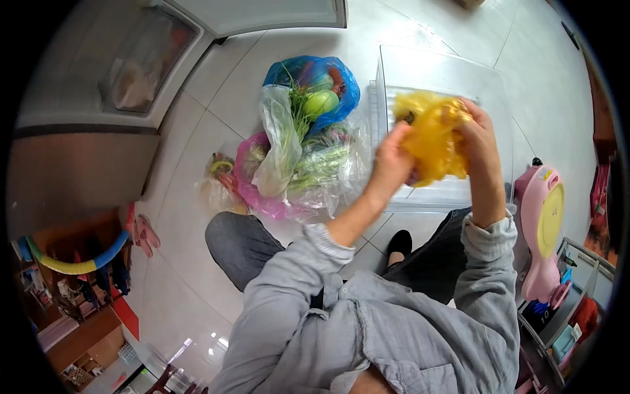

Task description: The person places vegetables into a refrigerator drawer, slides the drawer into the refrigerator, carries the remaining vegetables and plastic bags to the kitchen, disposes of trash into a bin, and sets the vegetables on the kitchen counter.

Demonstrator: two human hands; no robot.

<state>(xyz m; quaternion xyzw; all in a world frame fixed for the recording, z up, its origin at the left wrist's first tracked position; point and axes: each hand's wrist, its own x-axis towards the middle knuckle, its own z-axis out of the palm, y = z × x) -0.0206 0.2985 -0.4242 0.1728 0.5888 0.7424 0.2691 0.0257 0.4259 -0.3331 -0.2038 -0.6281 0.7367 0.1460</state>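
Note:
Both my hands grip a yellow plastic bag (433,141) above a clear plastic drawer (446,69) on the floor. My left hand (394,157) holds the bag's left side, and its fingers are partly blurred. On the right side, my right hand (478,134) is closed on the crumpled plastic. Something dark shows at the bag's upper left, but its kind is unclear. Left of the drawer lie a blue bag (351,82) with a round green vegetable (320,104), a clear bag of leafy greens (321,167), and a pink bag (246,177).
An open fridge (85,79) stands at the upper left, its door (275,16) swung out. A small bag (220,190) lies beside the pink one. To the right are a pink and yellow plastic toy (541,223) and a bin of items (571,315). Pink slippers (144,235) lie at left.

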